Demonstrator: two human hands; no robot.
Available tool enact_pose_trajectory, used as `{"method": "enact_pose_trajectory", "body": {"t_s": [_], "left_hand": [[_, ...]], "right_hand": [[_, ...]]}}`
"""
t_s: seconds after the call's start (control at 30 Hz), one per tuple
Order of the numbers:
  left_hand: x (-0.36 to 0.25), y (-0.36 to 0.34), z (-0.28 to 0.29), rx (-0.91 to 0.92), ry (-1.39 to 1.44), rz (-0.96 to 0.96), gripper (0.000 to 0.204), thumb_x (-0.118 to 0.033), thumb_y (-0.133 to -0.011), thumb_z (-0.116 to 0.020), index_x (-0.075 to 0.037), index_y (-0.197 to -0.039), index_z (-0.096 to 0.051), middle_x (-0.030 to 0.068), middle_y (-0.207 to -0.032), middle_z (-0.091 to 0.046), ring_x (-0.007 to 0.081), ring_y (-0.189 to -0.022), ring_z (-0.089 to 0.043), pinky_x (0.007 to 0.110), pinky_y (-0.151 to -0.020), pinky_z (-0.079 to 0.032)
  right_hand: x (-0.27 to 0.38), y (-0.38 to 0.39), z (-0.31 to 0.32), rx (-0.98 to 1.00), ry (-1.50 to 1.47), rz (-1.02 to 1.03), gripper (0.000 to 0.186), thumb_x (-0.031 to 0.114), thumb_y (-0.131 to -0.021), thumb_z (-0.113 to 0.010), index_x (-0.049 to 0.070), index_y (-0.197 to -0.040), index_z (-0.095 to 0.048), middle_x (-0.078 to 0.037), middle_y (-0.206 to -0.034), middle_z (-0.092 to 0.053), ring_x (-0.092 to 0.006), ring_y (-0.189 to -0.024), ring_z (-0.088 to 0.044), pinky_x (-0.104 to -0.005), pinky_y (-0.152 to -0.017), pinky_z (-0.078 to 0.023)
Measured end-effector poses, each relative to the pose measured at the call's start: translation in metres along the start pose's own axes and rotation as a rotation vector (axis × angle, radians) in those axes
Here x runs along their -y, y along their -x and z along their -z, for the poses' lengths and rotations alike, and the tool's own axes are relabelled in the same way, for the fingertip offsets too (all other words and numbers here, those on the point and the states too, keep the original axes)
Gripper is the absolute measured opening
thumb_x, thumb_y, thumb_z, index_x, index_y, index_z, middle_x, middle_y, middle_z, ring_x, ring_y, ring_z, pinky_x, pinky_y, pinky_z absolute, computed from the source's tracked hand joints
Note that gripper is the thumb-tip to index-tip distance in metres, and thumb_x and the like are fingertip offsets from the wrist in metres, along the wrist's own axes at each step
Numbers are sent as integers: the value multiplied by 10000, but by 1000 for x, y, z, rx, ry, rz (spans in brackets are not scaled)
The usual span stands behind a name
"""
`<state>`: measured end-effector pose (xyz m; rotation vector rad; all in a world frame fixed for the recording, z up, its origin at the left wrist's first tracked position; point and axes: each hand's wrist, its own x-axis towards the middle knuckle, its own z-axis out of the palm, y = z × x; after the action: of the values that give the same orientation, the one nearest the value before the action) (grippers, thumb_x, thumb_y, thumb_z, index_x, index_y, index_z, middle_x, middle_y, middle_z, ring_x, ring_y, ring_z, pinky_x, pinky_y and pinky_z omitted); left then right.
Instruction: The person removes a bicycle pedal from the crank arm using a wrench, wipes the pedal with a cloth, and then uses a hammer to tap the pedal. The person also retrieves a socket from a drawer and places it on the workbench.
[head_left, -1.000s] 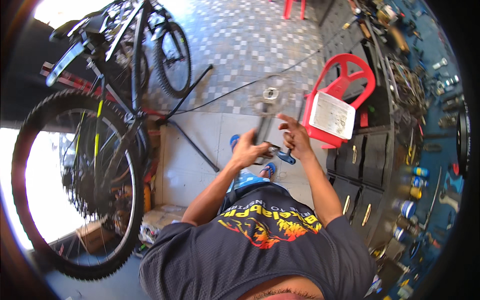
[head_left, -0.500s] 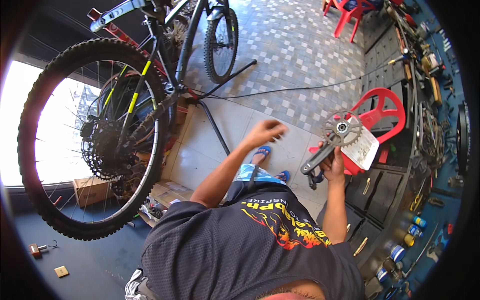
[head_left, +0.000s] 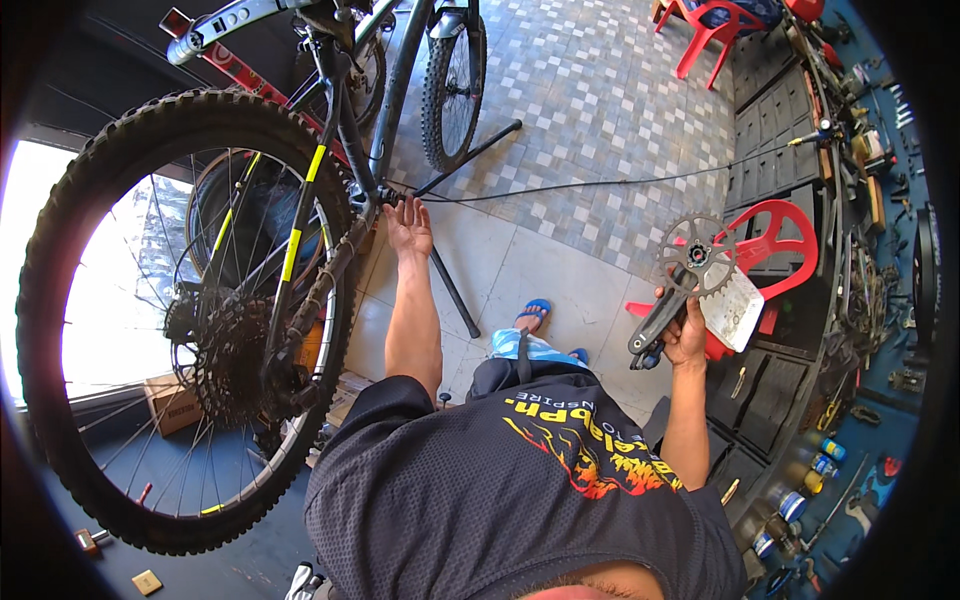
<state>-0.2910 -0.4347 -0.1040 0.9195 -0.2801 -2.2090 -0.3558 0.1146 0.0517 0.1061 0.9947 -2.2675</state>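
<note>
My right hand point(head_left: 685, 330) grips a black crank arm with a chainring point(head_left: 697, 258) on its upper end, held out to the right over a red chair. My left hand point(head_left: 408, 232) is stretched out with its palm up and fingers extended, holding nothing that I can see. Its fingertips are at the bottom bracket area point(head_left: 388, 195) of a dark mountain bike point(head_left: 393, 95); whether they touch it I cannot tell. The bike's rear wheel point(head_left: 95, 175), with its black cassette point(head_left: 235, 350), fills the left side.
A black stand leg point(head_left: 455, 290) slants down beside my left forearm. A thin hose point(head_left: 600, 183) stretches across the tiled floor. On the right, a red chair point(head_left: 790, 235) bears a white tray point(head_left: 738, 310), before a workbench crowded with tools. A cardboard box point(head_left: 172, 405) sits behind the wheel.
My left hand has swung left and away from my body to the bike's bottom bracket. The crank arm stays in my right hand. The view has shifted slightly.
</note>
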Motion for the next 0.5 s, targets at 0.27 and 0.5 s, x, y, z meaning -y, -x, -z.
{"method": "enact_pose_trajectory", "body": {"t_s": [0.27,0.5], "left_hand": [[-2,-23,10,45,85,36,406,-394,-922,-754,-57,-1144,-712,67,-1146,-744,244,-1061,-689,353,-797,-629],[3,-19,26,735,-108,285,360,-440,-1056,-565,-130,-1202,-675,44,-1276,-653,191,-1025,-558,330,-890,-469]], "right_hand": [[-16,-11,-10,-57,-45,18,653,467,-995,-657,120,-1509,-454,-111,-1158,-652,-21,-454,-325,-167,-362,-290],[-28,-2,2,-181,-60,-70,506,504,-1018,-579,162,-1391,-578,-51,-1038,-761,-3,-422,-362,-174,-344,-251]]}}
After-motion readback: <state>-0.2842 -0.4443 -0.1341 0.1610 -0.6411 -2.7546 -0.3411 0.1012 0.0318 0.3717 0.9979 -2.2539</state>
